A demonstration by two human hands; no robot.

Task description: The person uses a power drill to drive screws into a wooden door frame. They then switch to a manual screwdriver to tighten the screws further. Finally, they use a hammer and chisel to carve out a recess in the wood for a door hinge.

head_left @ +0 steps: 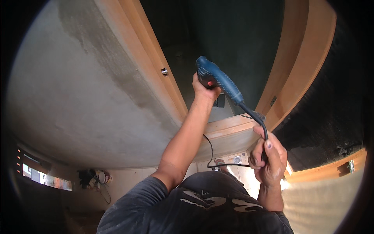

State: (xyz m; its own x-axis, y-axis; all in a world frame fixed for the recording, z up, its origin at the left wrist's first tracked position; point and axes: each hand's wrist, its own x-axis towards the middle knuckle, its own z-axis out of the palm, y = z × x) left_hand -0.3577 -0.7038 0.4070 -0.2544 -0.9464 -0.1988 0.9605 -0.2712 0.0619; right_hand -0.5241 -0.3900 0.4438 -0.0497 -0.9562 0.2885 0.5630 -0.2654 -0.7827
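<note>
Power tool [220,78] in the left hand, cord in the right

Raised before a dark opening, the blue power tool slants across the middle of the view, its rounded end toward the upper left and its cord end toward the lower right. The left grip [205,90] is wrapped around the tool's underside, the forearm stretched well out; the tool hides part of the fingers, so how tightly they close cannot be told. A small red part [210,83] shows on the tool just above this hand.

A black cord [253,114] leaves the tool's lower end and bends down to the right grip [269,159]. That one is closed around the cord, fingers curled and thumb laid across — a dark piece shows between them, too covered to make out. From there the cord runs left and loops up toward the wooden frame [146,43].

The frame edges the opening on both sides and along the bottom, with a small metal plate [164,71] set in its left side and a darker one [273,100] in its right. Grey wall [78,97] fills the left, marked by a darker band beside the wood. Below lies a pale floor [132,183], where a whitish bucket [103,177] stands among dark clutter — well apart from both hands.
</note>
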